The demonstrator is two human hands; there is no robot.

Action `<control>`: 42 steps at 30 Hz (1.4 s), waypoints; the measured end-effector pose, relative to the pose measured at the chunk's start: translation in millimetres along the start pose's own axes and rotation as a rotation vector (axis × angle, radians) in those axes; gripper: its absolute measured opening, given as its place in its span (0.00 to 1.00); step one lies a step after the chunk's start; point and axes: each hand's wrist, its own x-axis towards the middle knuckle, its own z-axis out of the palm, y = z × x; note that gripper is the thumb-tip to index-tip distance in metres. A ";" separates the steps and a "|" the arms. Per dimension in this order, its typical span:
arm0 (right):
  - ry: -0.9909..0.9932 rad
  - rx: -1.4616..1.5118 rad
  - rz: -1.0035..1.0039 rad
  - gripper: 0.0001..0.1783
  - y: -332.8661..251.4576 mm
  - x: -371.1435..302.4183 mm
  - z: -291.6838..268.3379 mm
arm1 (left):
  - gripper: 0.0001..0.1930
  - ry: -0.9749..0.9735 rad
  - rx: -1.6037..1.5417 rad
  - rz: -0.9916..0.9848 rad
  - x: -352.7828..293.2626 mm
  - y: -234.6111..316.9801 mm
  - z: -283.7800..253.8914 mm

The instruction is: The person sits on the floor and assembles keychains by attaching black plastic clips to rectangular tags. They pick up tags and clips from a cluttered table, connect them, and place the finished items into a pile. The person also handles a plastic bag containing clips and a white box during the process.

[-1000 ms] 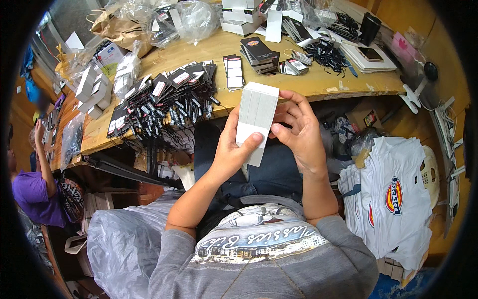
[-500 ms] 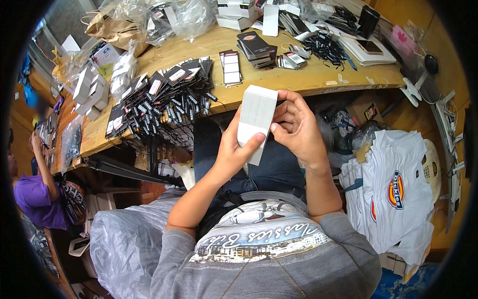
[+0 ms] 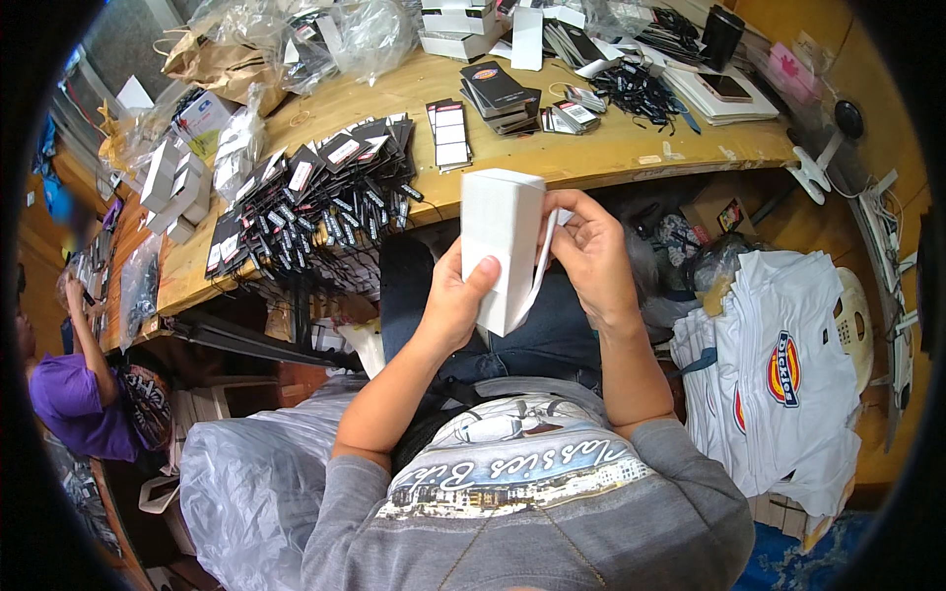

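Cluttered with stock, a long wooden workbench (image 3: 611,158) curves across the top of the head view while a seated person in a grey printed shirt works below its front edge. At centre, both hands close on a tall white stack of blank tags (image 3: 501,246), held upright over the lap just beneath the bench edge. The left hand (image 3: 455,300) cradles the stack from below and the side, thumb pressed flat against its near face, fingers wrapped behind and out of sight. The right hand (image 3: 591,256) grips the stack's far side, fingers curled over the top right corner, and one thin white sheet bows away from the stack between the two hands.

Just beyond the hands, on the bench, a fan of black hang tags with strings (image 3: 315,197) spreads toward the left. Near it lies a small pile of black-and-white labels (image 3: 451,133), and farther back a stack of dark cards (image 3: 498,94). A tangle of black cords (image 3: 641,89) sits to the right of those. Clear plastic bags (image 3: 335,34) crowd the bench's far side. At the person's right, folded white shirts (image 3: 778,374) with a coloured emblem are piled on a pale plastic chair (image 3: 855,325). At far left, another person in a purple shirt (image 3: 69,404) works at a second table.
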 end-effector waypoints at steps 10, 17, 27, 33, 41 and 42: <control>0.106 0.760 0.049 0.09 12.1 3.6 -23.7 | 0.37 -0.095 -0.381 -0.018 5.7 20.6 -0.4; 0.250 -0.825 -0.493 0.15 -16.3 -6.6 -12.5 | 0.29 -0.057 -0.155 -0.102 -7.2 -5.9 -2.6; -0.145 -0.054 -0.064 0.40 -2.9 -12.4 0.0 | 0.37 -0.164 0.535 0.206 -13.2 1.5 -1.3; -0.108 -0.027 -0.047 0.39 -1.8 -14.5 -15.4 | 0.31 -0.156 1.346 0.140 -33.9 77.9 -64.2; -0.256 0.139 -0.130 0.33 7.4 -15.7 -15.0 | 0.28 0.123 1.931 -0.815 -69.6 72.2 -169.4; -0.241 0.148 -0.102 0.33 6.6 -15.0 -14.5 | 0.31 0.134 1.967 -0.650 -71.2 70.8 -168.7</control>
